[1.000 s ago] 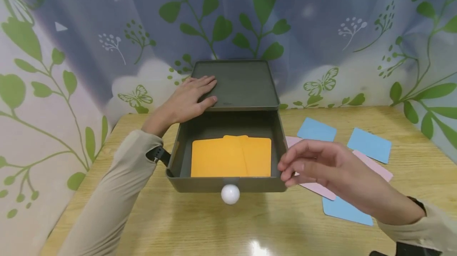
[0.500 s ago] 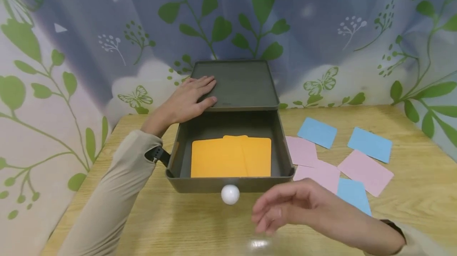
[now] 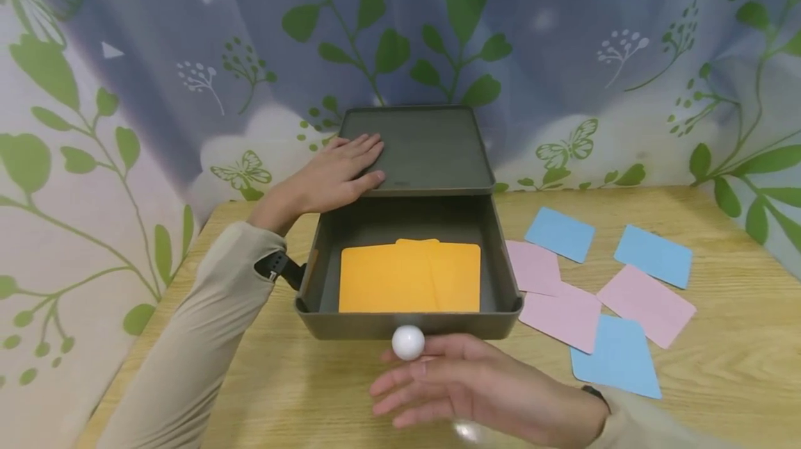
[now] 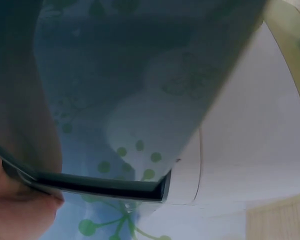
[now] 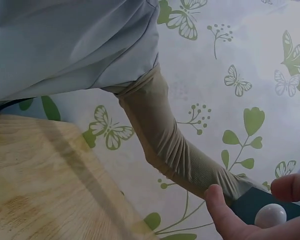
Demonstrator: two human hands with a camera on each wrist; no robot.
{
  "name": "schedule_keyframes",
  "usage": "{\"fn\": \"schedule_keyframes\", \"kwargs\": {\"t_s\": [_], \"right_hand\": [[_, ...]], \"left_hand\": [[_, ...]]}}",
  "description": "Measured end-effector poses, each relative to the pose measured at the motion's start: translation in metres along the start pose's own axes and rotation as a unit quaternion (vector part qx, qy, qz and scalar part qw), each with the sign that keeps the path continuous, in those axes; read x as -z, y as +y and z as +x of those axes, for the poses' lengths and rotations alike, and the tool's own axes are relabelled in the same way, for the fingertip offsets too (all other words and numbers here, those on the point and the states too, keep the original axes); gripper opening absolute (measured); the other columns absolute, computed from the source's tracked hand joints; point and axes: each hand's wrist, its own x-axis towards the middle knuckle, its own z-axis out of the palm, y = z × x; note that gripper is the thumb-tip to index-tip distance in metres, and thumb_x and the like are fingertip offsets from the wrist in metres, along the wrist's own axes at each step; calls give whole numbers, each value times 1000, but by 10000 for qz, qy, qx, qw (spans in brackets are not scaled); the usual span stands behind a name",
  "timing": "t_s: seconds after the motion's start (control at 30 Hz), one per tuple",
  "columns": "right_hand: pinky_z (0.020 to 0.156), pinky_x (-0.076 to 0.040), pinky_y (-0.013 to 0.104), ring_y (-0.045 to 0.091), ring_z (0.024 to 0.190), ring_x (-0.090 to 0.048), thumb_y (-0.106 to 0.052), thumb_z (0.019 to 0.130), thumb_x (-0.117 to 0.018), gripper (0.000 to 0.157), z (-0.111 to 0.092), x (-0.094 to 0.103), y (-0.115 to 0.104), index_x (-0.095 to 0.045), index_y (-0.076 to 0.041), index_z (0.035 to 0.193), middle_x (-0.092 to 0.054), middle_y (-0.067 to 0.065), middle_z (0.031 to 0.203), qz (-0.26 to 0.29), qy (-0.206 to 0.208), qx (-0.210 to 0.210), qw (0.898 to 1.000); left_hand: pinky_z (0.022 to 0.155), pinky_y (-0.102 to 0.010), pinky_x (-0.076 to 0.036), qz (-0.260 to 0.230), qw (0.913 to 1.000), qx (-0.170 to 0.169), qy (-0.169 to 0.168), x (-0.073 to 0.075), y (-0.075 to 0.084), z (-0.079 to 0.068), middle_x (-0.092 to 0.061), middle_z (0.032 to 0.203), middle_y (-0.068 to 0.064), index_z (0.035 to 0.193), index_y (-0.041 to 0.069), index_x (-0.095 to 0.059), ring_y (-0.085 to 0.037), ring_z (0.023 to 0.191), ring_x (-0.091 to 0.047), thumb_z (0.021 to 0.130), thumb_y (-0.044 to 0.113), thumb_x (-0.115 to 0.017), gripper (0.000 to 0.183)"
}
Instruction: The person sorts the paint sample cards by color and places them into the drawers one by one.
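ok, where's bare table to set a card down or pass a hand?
Free: the table strip left of the drawer, beside the left sleeve; the far right corner behind the blue cards. Crowded: right of the drawer, where pink cards and blue ones overlap, and the front, where the right hand sits under the knob.
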Motion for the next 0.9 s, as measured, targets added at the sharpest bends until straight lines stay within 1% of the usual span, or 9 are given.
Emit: {"fn": "schedule_keyframes", "kwargs": {"t_s": [0.07,0.1,0.3,0.43,0.57,0.67,0.8,0.9], "right_hand": [[102,-43,45,31,118,-58,-6,104,-37,37,1,-1,-2,-39,12,136,-56,26,129,54,92,-75,9999],[102,-43,45,30,118,-58,-6,104,-37,37,2,-1,-2,-40,12,136,-56,25,129,39,76,-60,9999],[100,-45,44,29,119,-58,-6,104,-38,35,7,4,1,-44,11,134,-56,22,130,-476,122,249,9985],[99,-46,44,29,118,-58,-7,103,-41,32,11,7,-2,-46,7,132,-56,21,131,-650,304,238,9971],[99,-47,44,29,117,-59,-7,101,-46,34,17,13,-10,-45,7,132,-57,19,129,-755,655,228,9947],[98,-47,44,30,117,-59,-7,99,-49,36,24,23,-16,-45,8,132,-57,20,129,-910,996,283,9905],[98,-47,45,30,120,-56,-8,99,-50,42,33,36,-22,-42,8,136,-49,19,137,-1218,1371,307,9826],[99,-46,46,32,124,-53,-9,99,-50,46,41,44,-24,-38,9,140,-40,21,144,-1472,1502,359,9770]], "left_hand": [[117,-45,-6,6,10000,7,-72,1,0,1,-10,159,-20,151,-4,-16,-33,147,-7,105,32,-35,62],[117,-45,-6,6,9999,5,-101,2,1,1,-10,159,-20,151,-5,-16,-33,147,-7,105,33,-35,63],[117,-45,-6,36,9998,50,-205,5,1,2,-8,159,-21,151,-5,-15,-33,147,-6,105,32,-34,63],[118,-45,-4,39,9994,112,-323,6,1,2,-6,159,-20,152,-4,-13,-33,147,-4,105,33,-33,63],[118,-45,-3,-34,9991,145,-387,5,0,2,-5,160,-20,152,-4,-12,-32,147,-3,105,33,-33,64],[118,-45,-3,-39,9992,156,-369,5,-1,2,-6,160,-19,152,-4,-12,-32,147,-4,105,33,-33,63],[118,-45,-3,-32,9993,144,-341,4,-1,1,-6,160,-18,152,-3,-13,-32,147,-4,105,34,-33,63],[118,-44,-3,-33,9994,132,-320,4,-1,1,-7,160,-18,153,-3,-13,-32,148,-4,105,34,-33,63]]}}
